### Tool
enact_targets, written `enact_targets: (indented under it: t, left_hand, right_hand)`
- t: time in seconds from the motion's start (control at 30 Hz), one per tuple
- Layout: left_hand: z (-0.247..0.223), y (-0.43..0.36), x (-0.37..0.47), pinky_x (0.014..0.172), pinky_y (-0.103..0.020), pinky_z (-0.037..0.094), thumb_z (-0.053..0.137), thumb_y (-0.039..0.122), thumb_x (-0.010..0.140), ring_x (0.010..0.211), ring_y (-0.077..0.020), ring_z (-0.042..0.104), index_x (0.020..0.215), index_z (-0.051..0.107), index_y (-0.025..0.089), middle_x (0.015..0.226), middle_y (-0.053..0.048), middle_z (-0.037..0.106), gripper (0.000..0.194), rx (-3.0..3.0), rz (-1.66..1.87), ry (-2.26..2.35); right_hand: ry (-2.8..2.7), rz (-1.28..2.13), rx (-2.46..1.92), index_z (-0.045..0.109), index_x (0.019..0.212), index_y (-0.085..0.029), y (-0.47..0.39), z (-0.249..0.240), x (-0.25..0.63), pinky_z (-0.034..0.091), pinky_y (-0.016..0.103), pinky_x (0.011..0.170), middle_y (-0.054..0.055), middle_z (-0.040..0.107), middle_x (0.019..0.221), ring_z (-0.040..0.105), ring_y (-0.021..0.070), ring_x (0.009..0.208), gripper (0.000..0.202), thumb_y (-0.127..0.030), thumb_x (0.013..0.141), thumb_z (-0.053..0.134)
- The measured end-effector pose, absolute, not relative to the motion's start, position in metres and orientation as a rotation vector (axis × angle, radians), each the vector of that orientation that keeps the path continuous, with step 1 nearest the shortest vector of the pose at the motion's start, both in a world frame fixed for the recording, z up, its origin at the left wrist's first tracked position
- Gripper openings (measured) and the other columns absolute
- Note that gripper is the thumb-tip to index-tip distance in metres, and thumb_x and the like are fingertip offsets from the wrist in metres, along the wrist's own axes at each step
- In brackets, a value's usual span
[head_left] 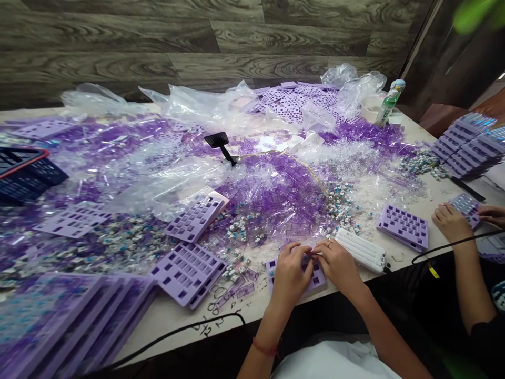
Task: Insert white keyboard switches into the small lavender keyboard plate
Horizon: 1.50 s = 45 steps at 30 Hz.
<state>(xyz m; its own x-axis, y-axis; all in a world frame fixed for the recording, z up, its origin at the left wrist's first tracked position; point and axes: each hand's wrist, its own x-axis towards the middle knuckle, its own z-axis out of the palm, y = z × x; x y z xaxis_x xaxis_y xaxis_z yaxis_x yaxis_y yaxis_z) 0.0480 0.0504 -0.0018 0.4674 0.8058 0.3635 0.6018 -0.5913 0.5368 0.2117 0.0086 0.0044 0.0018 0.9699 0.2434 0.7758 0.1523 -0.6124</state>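
Observation:
At the table's front edge a purple plastic panel [271, 275] with rectangular cut-outs lies beneath both my hands. My left hand [291, 269] rests over it with fingers bent and closed, its tips meeting the other hand's. My right hand [336, 266], with a ring on one finger, pinches at the same spot above the panel. Whatever is between the fingertips is too small and covered to make out. Close by on the right lies a white ribbed device [361, 250]. Clear purple plastic pieces [292, 202] and small white-and-blue parts [239, 229] are heaped just beyond.
Purple panels [188, 271] lie to the left, beside a tall stack [98, 321]. A blue basket [31, 179], plastic bags [205, 105], a black phone-holder-like stand [223, 147] and a green bottle [389, 105] stand farther off. Another person's hand [453, 223] works at right. Black cable [173, 334] crosses the edge.

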Motion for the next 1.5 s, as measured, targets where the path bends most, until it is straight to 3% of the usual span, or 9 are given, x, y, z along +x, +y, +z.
enact_targets:
  t: [0.47,0.6,0.87,1.03,1.5]
  left_hand:
    - [-0.010,0.047,0.045,0.095,-0.046,0.054,0.058,0.017,0.094,0.112,-0.0283,0.064,0.130,0.056,0.022,0.114,-0.009,0.071,0.036,2.476,0.949,1.091]
    - [-0.010,0.045,0.044,0.094,-0.045,0.055,0.058,0.016,0.094,0.112,-0.0278,0.064,0.134,0.052,0.022,0.114,-0.009,0.072,0.042,2.450,0.954,1.088]
    - [-0.004,0.041,0.042,0.095,-0.045,0.053,0.055,0.013,0.090,0.112,-0.0271,0.063,0.146,0.039,0.023,0.123,-0.012,0.064,0.059,2.386,0.942,1.078]
    - [-0.004,0.040,0.041,0.096,-0.046,0.052,0.054,0.011,0.088,0.113,-0.0281,0.062,0.147,0.038,0.024,0.124,-0.012,0.063,0.062,2.378,0.909,1.071]
    - [-0.008,0.039,0.042,0.095,-0.046,0.053,0.055,0.010,0.088,0.114,-0.0286,0.061,0.145,0.038,0.022,0.125,-0.013,0.062,0.060,2.376,0.912,1.091]
  right_hand:
    - [-2.147,0.310,-1.848,0.068,0.106,-0.021,0.011,0.024,0.213,0.053,0.027,0.072,0.006,0.072,0.105,0.069,0.0205,0.099,0.022,-0.008,0.096,0.054]
    - [-2.168,0.311,-1.830,0.069,0.108,-0.021,0.012,0.030,0.214,0.055,0.028,0.076,0.007,0.074,0.105,0.069,0.0221,0.102,0.021,-0.009,0.095,0.057]
    - [-1.997,0.537,-1.464,0.074,0.104,-0.023,0.009,0.012,0.228,0.056,0.035,0.099,0.004,0.078,0.108,0.068,0.0203,0.115,0.023,-0.008,0.092,0.062]
    - [-1.913,0.459,-1.388,0.076,0.104,-0.024,0.010,-0.001,0.227,0.060,0.040,0.096,0.006,0.078,0.101,0.070,0.0219,0.105,0.025,-0.008,0.092,0.060]
    - [-2.151,0.500,-1.529,0.070,0.115,-0.018,0.019,0.013,0.228,0.057,0.037,0.091,0.009,0.073,0.101,0.068,0.0227,0.100,0.030,-0.005,0.090,0.059]
